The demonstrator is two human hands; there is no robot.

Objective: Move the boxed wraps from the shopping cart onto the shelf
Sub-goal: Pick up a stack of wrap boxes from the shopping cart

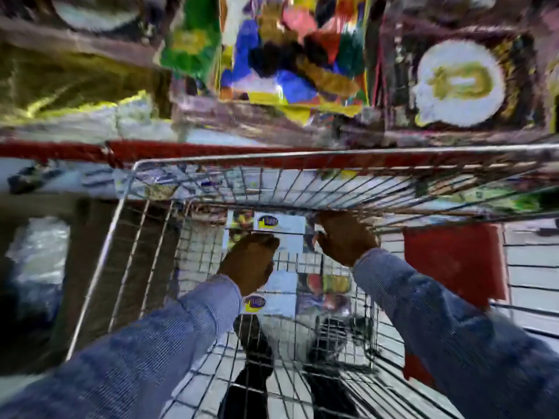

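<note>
I had both hands down in the shopping cart [127, 189], left hand [249, 264] and right hand [344, 237] closing on the far-end wrap box [279, 226]; grip unclear through blur. Next: lift to shelf [211, 152].

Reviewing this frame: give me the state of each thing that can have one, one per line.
left hand: down in the cart, fingers curled at the far box's left edge
right hand: at that box's right edge
far box of wraps: in the cart, between both hands
near box of wraps: lying flat, untouched
shopping cart: nearly emptied
</note>
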